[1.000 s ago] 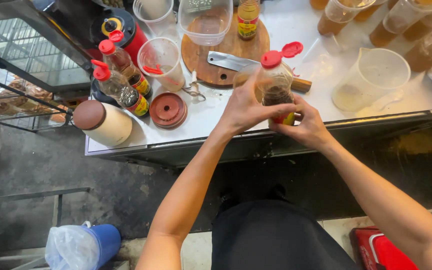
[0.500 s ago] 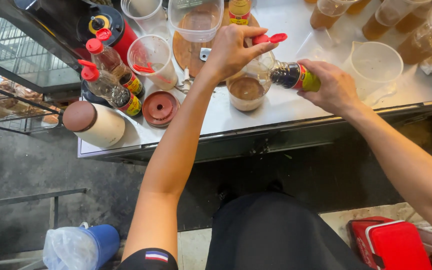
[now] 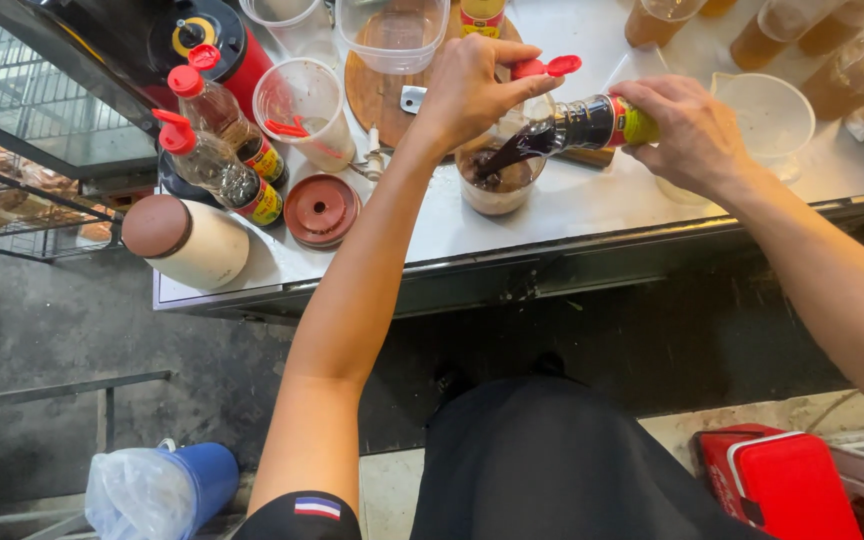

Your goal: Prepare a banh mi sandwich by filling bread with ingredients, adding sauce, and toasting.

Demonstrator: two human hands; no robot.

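Note:
My right hand (image 3: 697, 130) grips a dark sauce bottle (image 3: 582, 125) tipped on its side, neck toward the left. My left hand (image 3: 472, 85) pinches the bottle's red flip cap (image 3: 544, 67) at the neck. Dark liquid runs from the neck into a clear plastic cup (image 3: 497, 185) standing on the steel counter (image 3: 572, 215) under the neck. The cup holds brown liquid.
Two red-capped sauce bottles (image 3: 222, 150) stand at the left beside a clear cup (image 3: 304, 110), a brown lid (image 3: 321, 209) and a white jar with brown lid (image 3: 184, 238). A wooden board (image 3: 377, 90) and empty tub (image 3: 762, 120) sit behind. Red box (image 3: 782, 485) on floor.
The bottle went from upright in both hands to tipped sideways over the cup. Dark sauce now flows into the cup, which looks darker than half a second ago.

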